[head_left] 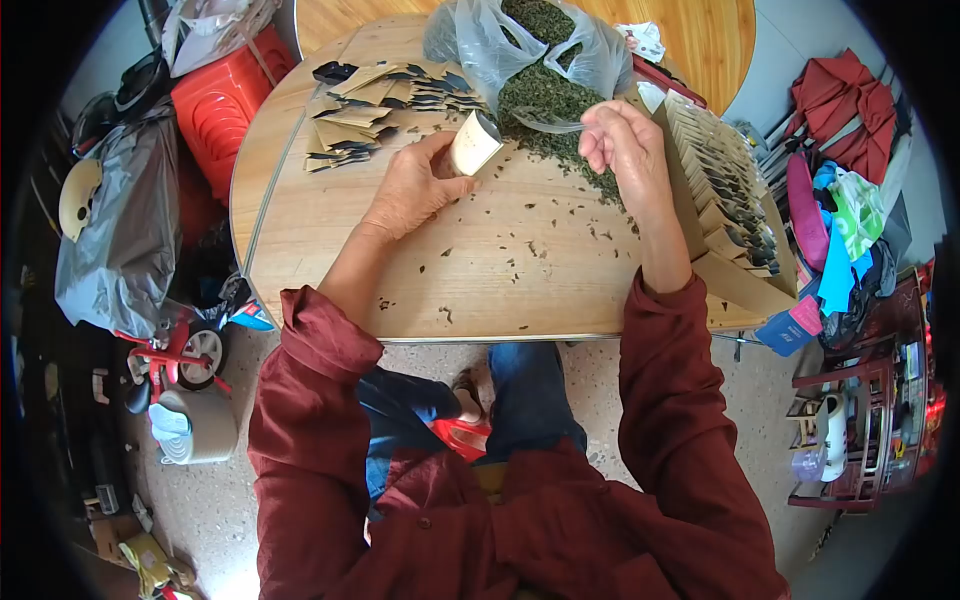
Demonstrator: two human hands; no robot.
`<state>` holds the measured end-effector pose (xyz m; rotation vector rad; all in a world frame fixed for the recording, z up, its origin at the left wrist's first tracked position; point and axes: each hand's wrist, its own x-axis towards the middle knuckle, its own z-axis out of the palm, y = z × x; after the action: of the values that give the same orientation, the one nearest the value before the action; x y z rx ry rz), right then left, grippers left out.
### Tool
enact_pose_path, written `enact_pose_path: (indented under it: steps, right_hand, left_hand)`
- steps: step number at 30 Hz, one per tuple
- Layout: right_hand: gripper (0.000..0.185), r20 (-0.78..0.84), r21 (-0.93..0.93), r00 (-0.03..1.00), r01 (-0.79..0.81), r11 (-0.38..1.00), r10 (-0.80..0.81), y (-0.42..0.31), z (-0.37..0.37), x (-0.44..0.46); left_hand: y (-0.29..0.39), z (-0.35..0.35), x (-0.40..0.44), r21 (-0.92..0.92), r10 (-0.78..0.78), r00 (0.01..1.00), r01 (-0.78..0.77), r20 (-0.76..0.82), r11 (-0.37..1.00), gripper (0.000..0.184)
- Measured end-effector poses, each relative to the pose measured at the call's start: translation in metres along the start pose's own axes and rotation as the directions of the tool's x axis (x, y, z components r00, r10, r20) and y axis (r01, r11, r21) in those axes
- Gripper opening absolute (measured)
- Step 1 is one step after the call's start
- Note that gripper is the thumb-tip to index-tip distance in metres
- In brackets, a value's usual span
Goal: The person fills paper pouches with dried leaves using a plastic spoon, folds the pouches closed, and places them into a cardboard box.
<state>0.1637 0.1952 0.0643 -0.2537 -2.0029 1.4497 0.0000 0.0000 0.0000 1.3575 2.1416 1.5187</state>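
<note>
My left hand (420, 185) is wrapped round a small cream paper pouch (474, 146), tilted with its dark mouth toward the right. In my right hand (622, 145) a clear plastic spoon (545, 123) is pinched, its bowl pointing left over a heap of dried green leaves (550, 92). The heap spills from an open clear plastic bag (470, 45) at the back of the table. Whether the spoon carries leaves is too hard to see. Left of the heap lie several flat brown paper pouches (350, 135) with dark edges.
A cardboard box (730, 280) packed with rows of pouches (715, 180) stands at the right of the wooden table (480, 290). Loose leaf bits are scattered across the tabletop. A red plastic stool (225, 110) is at the left, beyond the table edge.
</note>
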Motion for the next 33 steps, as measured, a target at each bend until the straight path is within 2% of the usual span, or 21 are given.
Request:
enact_pose_path:
  steps: [3,5,6,8,9,11,12,14,18,20,21,23,24,26,27,29,33]
  right_hand:
    - [0.024,0.085,0.020,0.996,0.005,1.000,-0.007,-0.014,0.008,0.000]
    - [0.024,0.146,-0.067,0.988,0.054,0.996,-0.044,-0.020,0.014,0.001]
    - [0.024,0.147,-0.063,0.988,0.053,0.997,-0.043,-0.021,0.015,0.001]
    - [0.025,0.200,-0.172,0.977,0.116,0.978,-0.081,-0.023,0.016,0.005]
    - [0.025,0.202,-0.173,0.976,0.117,0.978,-0.081,-0.026,0.017,0.006]
    - [0.024,0.254,-0.336,0.962,0.186,0.923,-0.101,-0.032,0.016,0.008]
    - [0.024,0.255,-0.338,0.962,0.185,0.923,-0.100,-0.034,0.017,0.010]
    - [0.024,0.360,-0.415,0.910,0.356,0.837,-0.208,-0.039,0.017,0.013]
    - [0.021,0.446,-0.470,0.865,0.444,0.763,-0.229,-0.047,0.025,0.016]
    - [0.018,0.534,-0.478,0.781,0.594,0.647,-0.324,-0.042,0.029,0.020]
    - [0.018,0.535,-0.478,0.781,0.595,0.647,-0.323,-0.040,0.032,0.021]
    - [0.017,0.598,-0.471,0.663,0.745,0.472,-0.450,-0.036,0.041,0.022]
    - [0.017,0.599,-0.471,0.662,0.746,0.471,-0.450,-0.040,0.045,0.022]
    - [0.015,0.626,-0.469,0.739,0.612,0.636,-0.250,-0.049,0.050,0.020]
    - [0.015,0.626,-0.470,0.739,0.613,0.635,-0.250,-0.048,0.052,0.021]
    - [0.013,0.592,-0.414,0.776,0.523,0.745,-0.216,-0.041,0.053,0.025]
    - [0.013,0.607,-0.439,0.752,0.588,0.680,-0.259,-0.035,0.052,0.027]
  left_hand:
    - [0.005,0.000,-0.001,-0.062,-0.021,1.000,0.022,0.015,0.998,0.053]
    - [0.014,-0.005,-0.003,-0.094,-0.142,0.986,0.150,0.088,0.984,0.052]
    - [0.012,-0.005,-0.003,-0.091,-0.145,0.986,0.152,0.088,0.984,0.052]
    - [0.006,-0.004,0.000,-0.097,-0.043,0.997,0.049,0.064,0.994,0.051]
    - [0.007,-0.005,-0.001,-0.099,-0.043,0.997,0.049,0.063,0.994,0.051]
    - [0.010,-0.006,-0.002,-0.102,-0.085,0.993,0.093,0.080,0.990,0.051]
    - [0.010,-0.006,-0.002,-0.104,-0.086,0.993,0.094,0.080,0.990,0.051]
    - [0.010,-0.007,-0.002,-0.118,-0.096,0.991,0.107,0.095,0.987,0.051]
    - [0.007,-0.008,-0.001,-0.128,-0.102,0.990,0.115,0.099,0.985,0.050]
    - [0.003,-0.007,0.000,-0.100,-0.049,0.992,0.061,0.116,0.993,0.050]
    - [0.003,-0.007,0.000,-0.101,-0.049,0.992,0.061,0.115,0.993,0.050]
    - [0.003,-0.008,0.000,-0.121,-0.081,0.991,0.093,0.102,0.988,0.048]
    - [0.001,-0.008,0.001,-0.122,-0.080,0.992,0.092,0.101,0.988,0.048]
    - [-0.002,-0.007,0.002,-0.148,-0.073,0.992,0.088,0.105,0.985,0.047]
    - [-0.001,-0.007,0.001,-0.149,-0.071,0.992,0.086,0.104,0.985,0.047]
    - [0.001,-0.007,0.000,-0.184,-0.082,0.991,0.101,0.108,0.978,0.047]
    - [-0.002,-0.006,0.001,-0.194,-0.072,0.990,0.095,0.121,0.976,0.048]
